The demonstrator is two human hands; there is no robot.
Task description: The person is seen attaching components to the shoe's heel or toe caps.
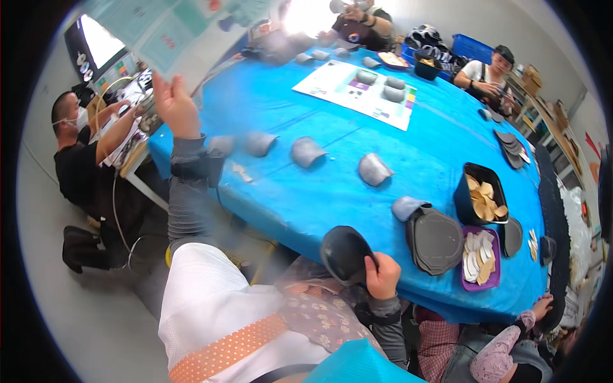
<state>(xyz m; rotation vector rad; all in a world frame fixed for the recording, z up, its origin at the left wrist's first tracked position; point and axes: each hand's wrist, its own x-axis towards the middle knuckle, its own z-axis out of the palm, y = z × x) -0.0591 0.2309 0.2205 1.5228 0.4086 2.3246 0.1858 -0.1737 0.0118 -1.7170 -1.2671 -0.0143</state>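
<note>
The right grip (pixel 383 277) clasps the rim of a smooth black cupped oval shell (pixel 340 250) at the blue-covered surface (pixel 281 204)'s near edge; I cannot tell whether the raised left hand (pixel 175 105) holds anything. Handling this shell seems the current step; the next move likely calls for steady rim support.

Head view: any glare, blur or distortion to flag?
Head view: top-centre glare blown out white; hazy smear over the blue tablecloth, upper left; its edge bows from the fisheye, corners black; black curved piece in the right hand looks fairly sharp.
</note>
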